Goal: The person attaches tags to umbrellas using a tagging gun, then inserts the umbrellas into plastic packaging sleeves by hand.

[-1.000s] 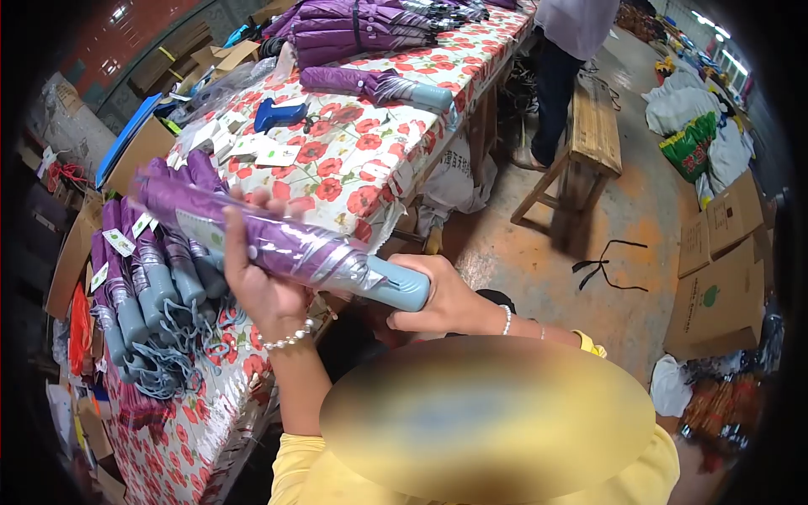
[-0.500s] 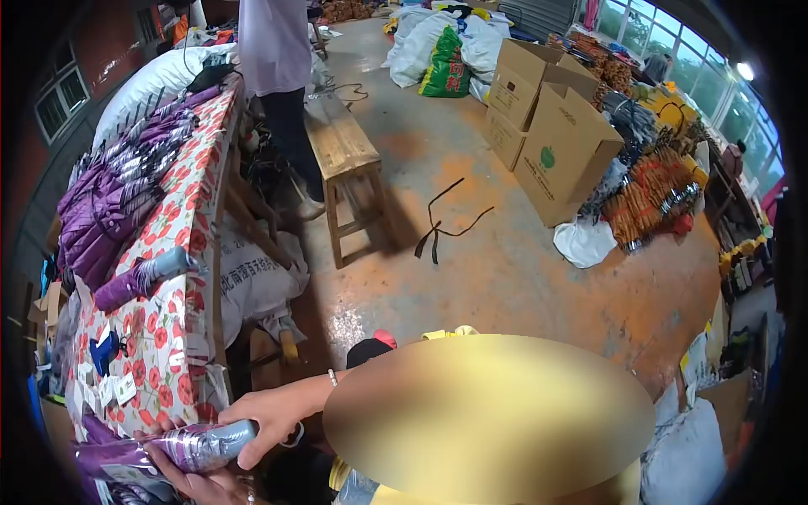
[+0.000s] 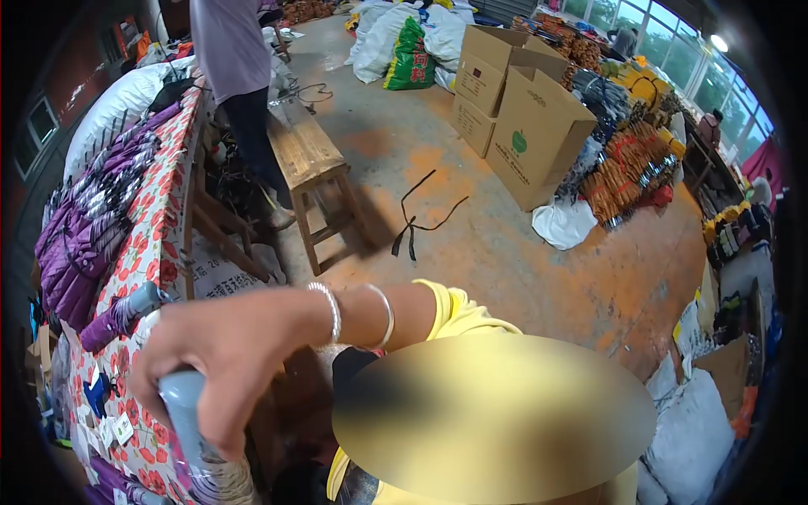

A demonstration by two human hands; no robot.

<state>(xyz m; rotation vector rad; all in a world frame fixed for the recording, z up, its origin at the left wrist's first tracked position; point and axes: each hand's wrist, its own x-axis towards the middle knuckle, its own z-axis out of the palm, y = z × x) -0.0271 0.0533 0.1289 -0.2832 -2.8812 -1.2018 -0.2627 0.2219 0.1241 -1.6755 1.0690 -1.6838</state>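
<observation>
pointing its handle (image 3: pixel 182 396) up, umbrella (image 3: pixel 194 439) slants under right hand (image 3: pixel 225 341)

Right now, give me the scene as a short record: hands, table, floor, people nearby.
Right hand: closed around the grey-blue handle of the held umbrella
Held umbrella: other end runs out of frame
Left hand: not in view
Table: floral cloth, with bundled purple umbrellas, a loose umbrella, a blue tool
Floor: wooden bench, black cord, cardboard boxes
Nearby: person in lilac top, standing beside the bench
</observation>
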